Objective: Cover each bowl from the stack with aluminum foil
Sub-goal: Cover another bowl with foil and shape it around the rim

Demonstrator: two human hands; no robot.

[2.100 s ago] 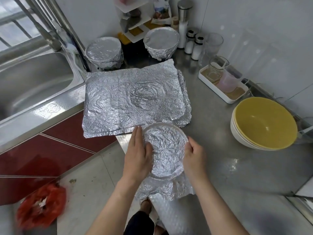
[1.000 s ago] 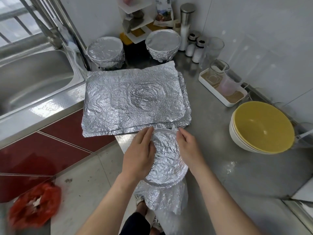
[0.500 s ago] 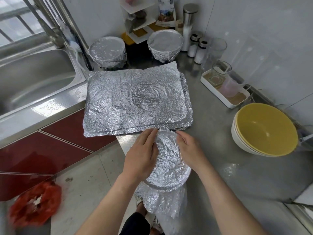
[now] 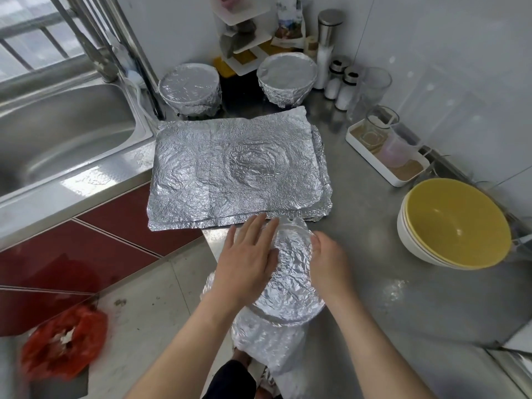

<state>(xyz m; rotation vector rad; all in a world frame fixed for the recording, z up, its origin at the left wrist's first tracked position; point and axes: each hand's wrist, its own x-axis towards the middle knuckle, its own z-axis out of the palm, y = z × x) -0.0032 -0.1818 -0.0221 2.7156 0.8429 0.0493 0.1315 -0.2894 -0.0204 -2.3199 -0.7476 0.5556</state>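
Now, foil-wrapped bowl (image 4: 290,272) upright, mouth upward

Daylight's pouring in from the window (image 4: 26,38) at 10 o'clock, glaring off the sink (image 4: 66,139). Edges are bending, and the red bag (image 4: 63,344) is blurring.

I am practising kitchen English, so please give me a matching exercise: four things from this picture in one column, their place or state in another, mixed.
1 yellow bowl stack
2 foil sheets
3 nearest bowl
4 red bag

A on the floor
B foil-wrapped, at the counter edge
C uncovered, far right
D spread mid-counter

Pairs: 1-C, 2-D, 3-B, 4-A
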